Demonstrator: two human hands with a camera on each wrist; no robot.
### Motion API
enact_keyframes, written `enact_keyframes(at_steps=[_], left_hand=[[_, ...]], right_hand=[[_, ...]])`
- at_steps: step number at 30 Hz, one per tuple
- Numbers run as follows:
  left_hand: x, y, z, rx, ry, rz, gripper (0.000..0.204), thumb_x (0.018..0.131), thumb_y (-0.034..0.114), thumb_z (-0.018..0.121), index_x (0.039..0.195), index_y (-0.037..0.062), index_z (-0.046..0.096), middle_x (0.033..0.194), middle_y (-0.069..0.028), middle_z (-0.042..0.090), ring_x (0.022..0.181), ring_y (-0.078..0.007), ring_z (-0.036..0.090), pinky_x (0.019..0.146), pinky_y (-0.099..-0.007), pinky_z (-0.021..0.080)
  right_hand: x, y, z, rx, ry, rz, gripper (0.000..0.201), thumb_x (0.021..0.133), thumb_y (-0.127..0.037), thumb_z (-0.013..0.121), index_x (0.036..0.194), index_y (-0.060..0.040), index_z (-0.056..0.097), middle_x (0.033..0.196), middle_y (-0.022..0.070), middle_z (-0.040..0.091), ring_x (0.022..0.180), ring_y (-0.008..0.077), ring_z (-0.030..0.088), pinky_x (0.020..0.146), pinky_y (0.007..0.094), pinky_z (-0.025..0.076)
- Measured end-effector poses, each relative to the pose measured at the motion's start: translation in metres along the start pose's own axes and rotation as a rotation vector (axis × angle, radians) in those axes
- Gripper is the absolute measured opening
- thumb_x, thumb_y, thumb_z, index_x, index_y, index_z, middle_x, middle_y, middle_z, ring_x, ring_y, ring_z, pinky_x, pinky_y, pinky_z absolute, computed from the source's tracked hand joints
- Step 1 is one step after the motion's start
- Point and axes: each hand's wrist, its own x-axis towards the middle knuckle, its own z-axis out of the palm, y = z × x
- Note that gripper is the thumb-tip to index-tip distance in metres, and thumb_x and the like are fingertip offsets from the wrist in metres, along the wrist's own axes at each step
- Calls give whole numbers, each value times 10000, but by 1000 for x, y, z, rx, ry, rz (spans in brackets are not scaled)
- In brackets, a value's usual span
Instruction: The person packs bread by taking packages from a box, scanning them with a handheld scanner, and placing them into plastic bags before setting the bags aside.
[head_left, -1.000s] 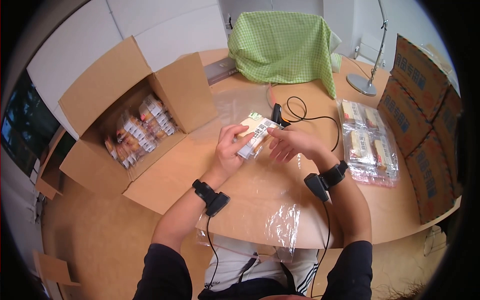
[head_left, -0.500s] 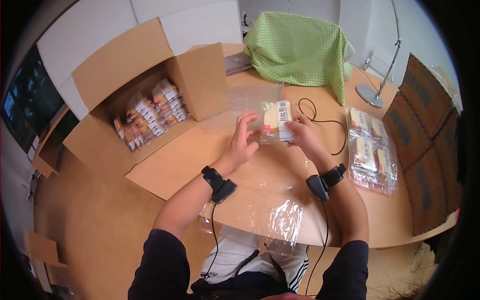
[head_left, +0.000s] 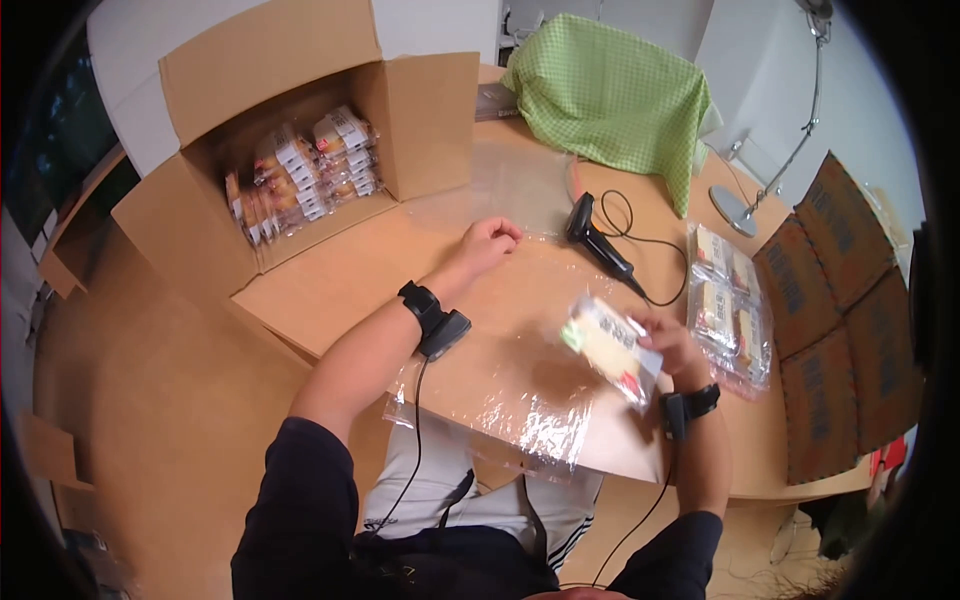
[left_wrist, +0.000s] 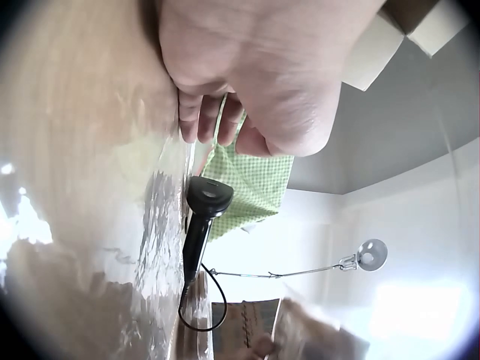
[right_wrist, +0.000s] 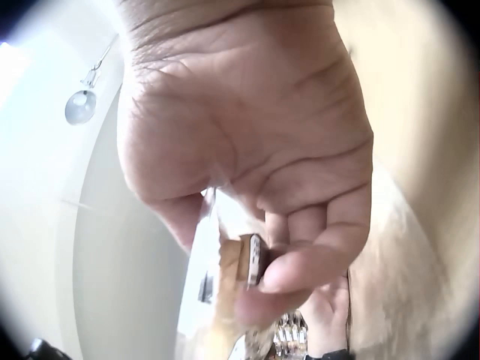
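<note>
My right hand (head_left: 672,342) pinches a clear-wrapped pack of sliced bread (head_left: 608,345) by its edge, held tilted over the right front of the table. In the right wrist view the pack (right_wrist: 226,281) shows edge-on between thumb and fingers. My left hand (head_left: 490,245) is low over the table with loosely curled fingers and nothing visible in them, close to a flat clear plastic bag (head_left: 545,400). A black handheld barcode scanner (head_left: 603,250) lies right of the left hand, its cable looping behind it.
An open cardboard box (head_left: 425,130) at the left holds several wrapped bread packs (head_left: 300,180). At the right, a clear bag (head_left: 735,305) filled with bread packs lies beside stacked printed cardboard (head_left: 835,330). A green checked cloth (head_left: 615,100) and a desk lamp (head_left: 735,208) stand at the back.
The right hand has carried the bread pack right and toward the body, away from the left hand. The left hand's fingers have gone from spread to loosely curled. The scanner is now uncovered.
</note>
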Motion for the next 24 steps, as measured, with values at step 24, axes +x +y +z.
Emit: enact_keyframes(at_steps=[24], left_hand=[[-14,26,-31,1042,-37,170,493,741,287,758,1140,20,643,1079,-146,627,1058,-327,553,926,-428,441]], right_hand=[[0,27,-20,117,26,11,420,830,-91,639,1197,85,535,1128,132,648,1024,193,645,913,290,495]])
